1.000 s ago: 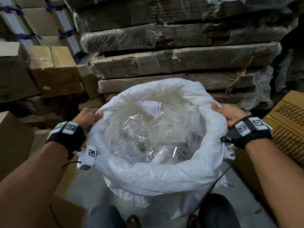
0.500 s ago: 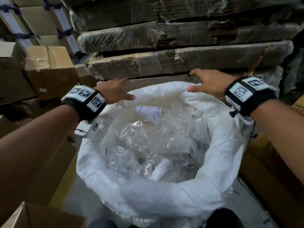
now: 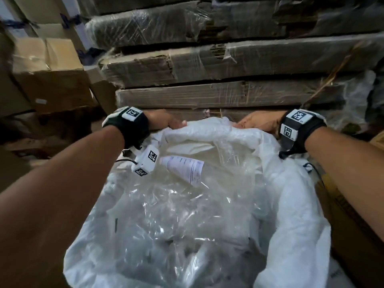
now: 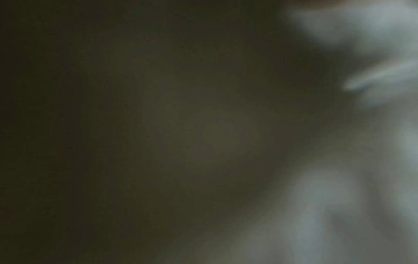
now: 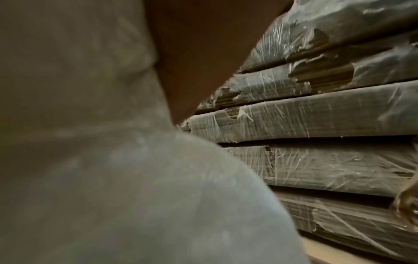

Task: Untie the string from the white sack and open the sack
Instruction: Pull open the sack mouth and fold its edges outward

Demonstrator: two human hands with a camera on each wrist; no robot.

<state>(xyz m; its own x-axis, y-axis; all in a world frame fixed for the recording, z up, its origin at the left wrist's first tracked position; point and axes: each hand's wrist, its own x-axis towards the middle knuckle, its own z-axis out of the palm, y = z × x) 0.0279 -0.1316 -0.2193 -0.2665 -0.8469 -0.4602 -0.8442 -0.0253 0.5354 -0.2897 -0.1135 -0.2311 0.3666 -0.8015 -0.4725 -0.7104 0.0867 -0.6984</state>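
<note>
The white sack (image 3: 291, 206) stands wide open below me, its rim rolled outward. Inside lie a crumpled clear plastic liner (image 3: 166, 215) and a printed paper label (image 3: 185, 168). My left hand (image 3: 168, 121) grips the far rim on its left part, fingers curled over the edge. My right hand (image 3: 255, 122) grips the same far rim a little to the right. No string shows in any view. The left wrist view is dark blur with pale sack fabric (image 4: 361, 26) at its right. The right wrist view is mostly filled by sack fabric (image 5: 113, 178).
Stacks of flat cardboard wrapped in film (image 3: 228, 65) rise right behind the sack, also the cardboard stacks (image 5: 316, 121) in the right wrist view. Brown cartons (image 3: 47, 80) pile up at the left. Another carton (image 3: 353, 215) presses against the sack's right side.
Both hands left the sack's side rims, reached forward, and now hold its far rim. My head has leaned closer over the opening.
</note>
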